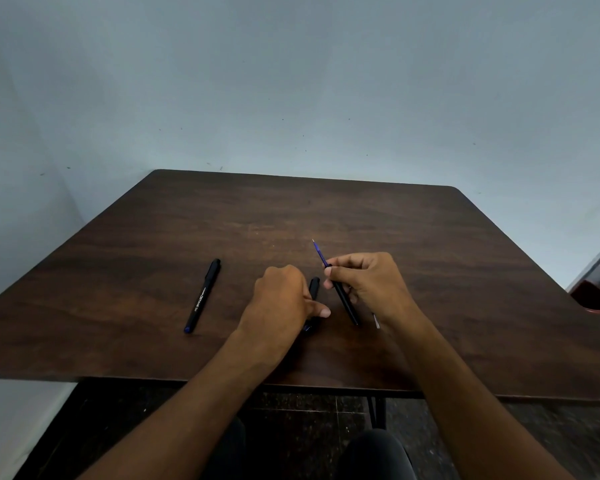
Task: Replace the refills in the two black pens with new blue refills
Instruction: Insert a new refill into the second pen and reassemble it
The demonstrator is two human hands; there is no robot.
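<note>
A capped black pen [203, 295] with white lettering lies on the left of the dark wooden table [430, 254]. My right hand [368, 282] grips a black pen barrel [345, 303], tilted, with a blue refill [319, 252] sticking out of its upper end. My left hand [284, 299] rests on the table with its fingers curled around a black pen part [314, 287] whose far end shows past the knuckles. A thin pale refill [376, 320] lies on the table, mostly hidden under my right wrist.
A dark red round object [589, 295] sits at the table's right edge. A pale wall stands behind the table. My knees [371, 455] show below the near edge.
</note>
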